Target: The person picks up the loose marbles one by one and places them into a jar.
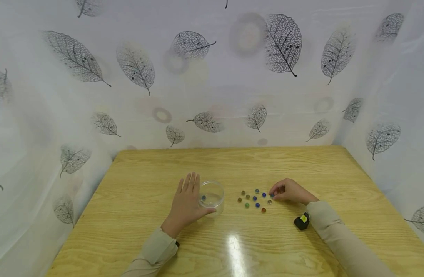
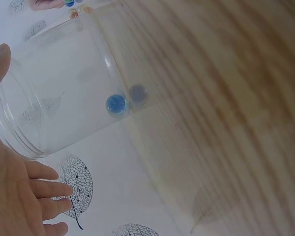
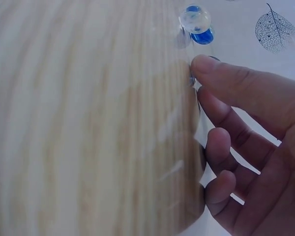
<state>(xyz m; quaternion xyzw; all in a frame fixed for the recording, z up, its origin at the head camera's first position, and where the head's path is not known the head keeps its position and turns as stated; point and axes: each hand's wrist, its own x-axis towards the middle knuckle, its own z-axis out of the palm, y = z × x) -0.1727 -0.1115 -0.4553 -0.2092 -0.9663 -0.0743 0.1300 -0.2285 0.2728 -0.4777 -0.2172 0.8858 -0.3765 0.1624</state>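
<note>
A clear jar stands upright on the table with one blue marble at its bottom. Against the jar's left side is my left hand, its fingers straight and its thumb spread across the near side. Over on the right, my right hand is down at the tabletop and pinches a bluish marble between thumb and index finger. In the right wrist view the fingers mostly hide that marble, and a clear marble sits just beyond the thumb.
Several loose glass marbles lie between jar and right hand, among them a green marble, an orange marble and a dark blue marble. A small black device is at the right sleeve. Leaf-patterned curtain surrounds the wooden table.
</note>
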